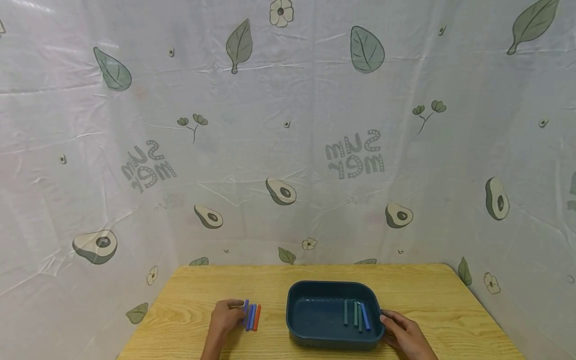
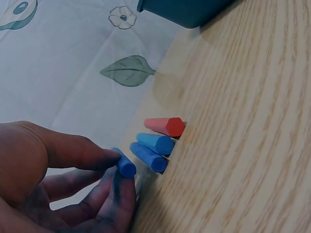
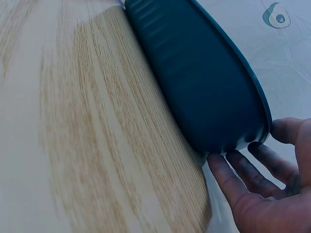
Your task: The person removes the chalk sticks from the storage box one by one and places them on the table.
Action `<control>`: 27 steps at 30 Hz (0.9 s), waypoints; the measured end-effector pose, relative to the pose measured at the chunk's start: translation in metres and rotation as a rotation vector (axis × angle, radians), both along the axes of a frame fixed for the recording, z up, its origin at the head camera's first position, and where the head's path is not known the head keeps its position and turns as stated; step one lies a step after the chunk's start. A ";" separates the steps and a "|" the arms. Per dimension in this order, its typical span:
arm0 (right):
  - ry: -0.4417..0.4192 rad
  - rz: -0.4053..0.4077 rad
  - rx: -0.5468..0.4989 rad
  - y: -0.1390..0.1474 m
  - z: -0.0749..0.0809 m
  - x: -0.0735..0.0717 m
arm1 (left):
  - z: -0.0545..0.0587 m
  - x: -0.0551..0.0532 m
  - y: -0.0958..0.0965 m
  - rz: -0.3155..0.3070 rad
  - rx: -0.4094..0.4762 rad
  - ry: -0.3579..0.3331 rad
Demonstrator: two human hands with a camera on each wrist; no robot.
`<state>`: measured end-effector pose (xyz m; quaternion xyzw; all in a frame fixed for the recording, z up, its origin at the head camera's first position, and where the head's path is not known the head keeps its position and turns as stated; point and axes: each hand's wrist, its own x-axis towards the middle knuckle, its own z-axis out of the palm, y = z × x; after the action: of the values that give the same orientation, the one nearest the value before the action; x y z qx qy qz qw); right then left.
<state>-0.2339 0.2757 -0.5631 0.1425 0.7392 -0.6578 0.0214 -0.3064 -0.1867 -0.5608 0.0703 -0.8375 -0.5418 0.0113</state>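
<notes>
My left hand (image 1: 226,316) pinches a blue chalk stick (image 2: 127,168) between thumb and fingers, just above the table. Beside it lie two more blue chalk sticks (image 2: 154,144) and a red one (image 2: 167,126), roughly side by side. To their right stands a dark teal rectangular container (image 1: 315,341). Inside it, toward the right end, are several green chalk sticks (image 1: 345,312) and a blue chalk (image 1: 365,317). At the container's right end, my right hand (image 1: 402,334) holds on, thumb at the rim and fingertips against the outer wall (image 3: 214,116).
The wood-grain table (image 1: 441,295) carries all of this. Behind it and along both sides hangs a pale sheet (image 1: 252,150) printed with leaves and avocados. Between the loose chalk and the container runs a strip of table.
</notes>
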 end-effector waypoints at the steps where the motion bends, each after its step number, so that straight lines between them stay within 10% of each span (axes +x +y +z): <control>1: 0.001 0.006 -0.003 0.000 0.000 0.000 | 0.000 0.000 0.000 0.002 -0.008 0.002; 14: 0.014 0.016 0.005 0.001 -0.001 0.001 | -0.003 0.001 0.005 0.016 -0.152 0.048; 27: 0.030 0.017 -0.015 0.002 -0.002 0.000 | 0.001 0.005 0.005 0.006 -0.116 0.029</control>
<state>-0.2337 0.2776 -0.5651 0.1262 0.7356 -0.6654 0.0168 -0.3017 -0.1816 -0.5593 0.0639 -0.8671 -0.4932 0.0292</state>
